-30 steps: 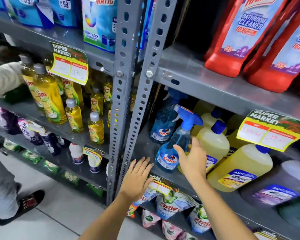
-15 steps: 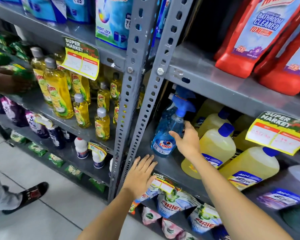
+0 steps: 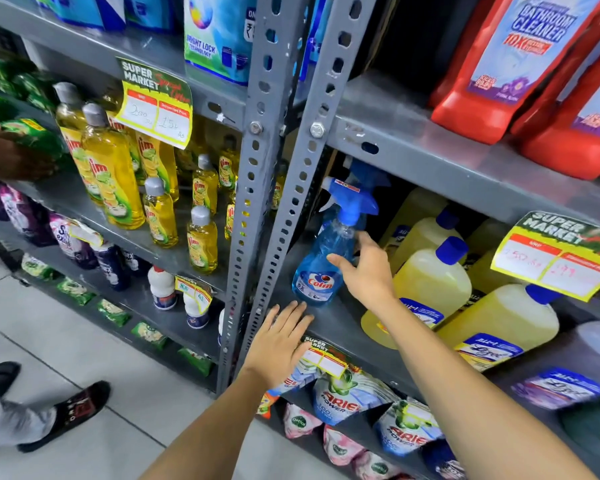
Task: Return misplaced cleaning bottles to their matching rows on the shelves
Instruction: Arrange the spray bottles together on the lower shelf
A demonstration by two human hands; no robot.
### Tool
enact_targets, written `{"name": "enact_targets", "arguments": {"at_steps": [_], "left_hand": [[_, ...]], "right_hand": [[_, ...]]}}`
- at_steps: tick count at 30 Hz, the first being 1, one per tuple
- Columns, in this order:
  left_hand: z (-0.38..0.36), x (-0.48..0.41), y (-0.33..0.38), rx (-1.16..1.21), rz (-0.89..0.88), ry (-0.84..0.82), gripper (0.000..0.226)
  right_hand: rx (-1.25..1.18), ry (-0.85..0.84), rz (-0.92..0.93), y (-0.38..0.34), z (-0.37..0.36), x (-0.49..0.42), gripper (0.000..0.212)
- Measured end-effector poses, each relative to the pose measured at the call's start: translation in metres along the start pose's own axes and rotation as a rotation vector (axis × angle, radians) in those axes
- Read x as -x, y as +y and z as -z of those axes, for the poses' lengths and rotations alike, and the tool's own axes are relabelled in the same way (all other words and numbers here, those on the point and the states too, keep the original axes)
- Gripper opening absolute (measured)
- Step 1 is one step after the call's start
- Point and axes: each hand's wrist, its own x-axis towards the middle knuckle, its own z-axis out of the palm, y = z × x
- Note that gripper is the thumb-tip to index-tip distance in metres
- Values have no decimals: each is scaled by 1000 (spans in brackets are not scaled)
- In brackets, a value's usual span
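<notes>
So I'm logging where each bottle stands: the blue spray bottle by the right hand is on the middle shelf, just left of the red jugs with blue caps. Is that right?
Not quite. The jugs beside it are yellow with blue caps, not red; the red ones stand on the shelf above. The head view shows the blue spray bottle on the middle shelf, just left of those yellow jugs, with the right hand against it.

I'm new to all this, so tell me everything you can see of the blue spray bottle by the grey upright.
The blue spray bottle is clear blue plastic holding blue liquid, with a blue trigger head and a red-and-white "Colin" label low on its front. It stands roughly upright on the grey shelf, beside the yellow jugs. The right hand is open against its side, not gripping it.
</notes>
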Motion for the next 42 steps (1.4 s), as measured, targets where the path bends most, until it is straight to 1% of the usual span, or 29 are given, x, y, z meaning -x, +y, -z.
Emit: {"name": "enact_targets", "arguments": {"at_steps": [14, 20, 23, 28, 33, 39, 42], "left_hand": [[2, 2, -4, 1, -23, -14, 53], [2, 3, -6, -2, -43, -31, 57], [3, 5, -9, 9, -74, -40, 58], [7, 7, -17, 24, -143, -40, 59], [9, 8, -15, 1, -127, -64, 61], [11, 7, -14, -6, -126, -89, 63], [12, 9, -13, -6, -134, -78, 63]], "right_hand": [[-8, -10, 2, 1, 3, 0, 56], [3, -47, 15, -4, 3, 1, 48], [31, -63, 28, -7, 5, 1, 48], [21, -61, 13, -5, 5, 3, 53], [16, -44, -23, -6, 6, 2, 55], [33, -41, -23, -7, 5, 6, 57], [-9, -50, -37, -6, 5, 7, 58]]}}
